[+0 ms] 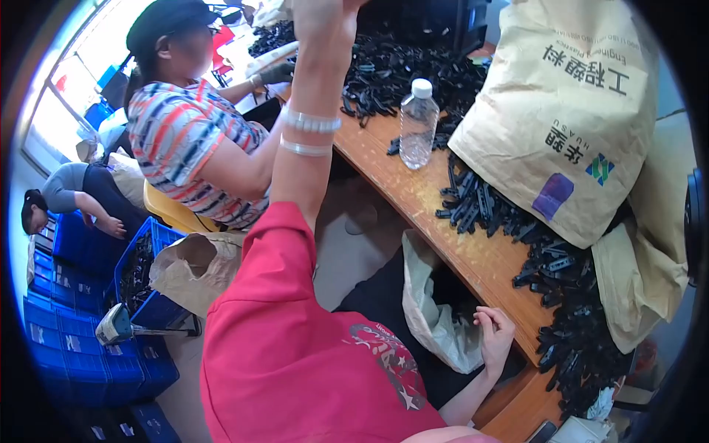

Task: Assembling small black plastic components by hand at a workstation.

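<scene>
The left hand [323,18] is raised and cut by the upper edge, so I cannot tell how far it is open or what it holds. Near it, black plastic parts [413,63] lie heaped on the wooden table [436,214], and more lie along its right side. A careless sweep of this arm could knock over the bottle [419,129] — it stands upright near the edge. The right hand [495,334] has its fingers half curled beside the pale sack [436,317] (whether something small is pinched there, I cannot tell). If this soft mouth folds in, parts could miss it and fall.

As for materials: the bottle is clear, ribbed plastic; the pale sack is limp and creased; the wood looks worn; the parts are slim and hard — the big brown sack [546,140], wrinkled like paper, leans over some.
</scene>
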`<state>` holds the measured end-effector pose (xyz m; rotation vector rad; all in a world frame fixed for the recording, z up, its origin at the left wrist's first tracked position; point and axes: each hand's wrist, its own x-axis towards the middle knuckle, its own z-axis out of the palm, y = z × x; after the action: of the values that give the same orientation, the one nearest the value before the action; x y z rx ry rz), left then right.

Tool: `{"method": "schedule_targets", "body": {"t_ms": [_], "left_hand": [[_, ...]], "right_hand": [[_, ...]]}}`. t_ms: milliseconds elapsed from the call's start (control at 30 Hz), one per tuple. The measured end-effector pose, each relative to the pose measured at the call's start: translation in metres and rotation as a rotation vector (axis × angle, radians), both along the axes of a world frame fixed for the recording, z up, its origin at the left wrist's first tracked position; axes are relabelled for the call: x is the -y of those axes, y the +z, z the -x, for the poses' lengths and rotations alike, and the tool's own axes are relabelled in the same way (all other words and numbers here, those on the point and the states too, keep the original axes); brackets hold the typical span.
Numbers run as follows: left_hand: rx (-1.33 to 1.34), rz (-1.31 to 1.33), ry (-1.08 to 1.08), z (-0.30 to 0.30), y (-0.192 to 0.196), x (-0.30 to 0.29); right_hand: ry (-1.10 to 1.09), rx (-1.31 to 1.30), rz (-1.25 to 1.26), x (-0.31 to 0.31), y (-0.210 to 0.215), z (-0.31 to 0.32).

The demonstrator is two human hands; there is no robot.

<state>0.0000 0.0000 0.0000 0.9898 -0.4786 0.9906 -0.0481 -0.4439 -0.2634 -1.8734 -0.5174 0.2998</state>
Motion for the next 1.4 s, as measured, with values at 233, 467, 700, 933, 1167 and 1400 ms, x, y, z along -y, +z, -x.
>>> {"method": "schedule_targets", "body": {"t_ms": [233, 467, 700, 933, 1167, 1400], "left_hand": [[-0.358, 0.097, 0.434, -0.032, 0.064, -0.101], [-0.361, 0.033, 0.683, 0.002, 0.109, -0.231], [-0.622, -0.655, 0.607, 0.050, -0.047, 0.039], [-0.336, -1.431, -0.301, 0.177, -0.296, 0.198], [-0.602, -1.326, -0.273, 0.207, -0.321, 0.210], [-0.526, -1.310, -0.313, 0.204, -0.321, 0.209]], "right_hand": [[-0.028, -0.078, -0.036, 0.014, 0.029, 0.005], [-0.010, -0.075, -0.173, 0.008, 0.049, -0.003], [0.077, 0.588, -0.874, -0.038, 0.140, 0.040], [0.347, 0.138, -0.943, -0.015, 0.233, 0.106], [0.125, -0.022, -0.880, -0.017, 0.247, 0.134], [0.177, -0.090, -1.084, -0.009, 0.225, 0.143]]}}
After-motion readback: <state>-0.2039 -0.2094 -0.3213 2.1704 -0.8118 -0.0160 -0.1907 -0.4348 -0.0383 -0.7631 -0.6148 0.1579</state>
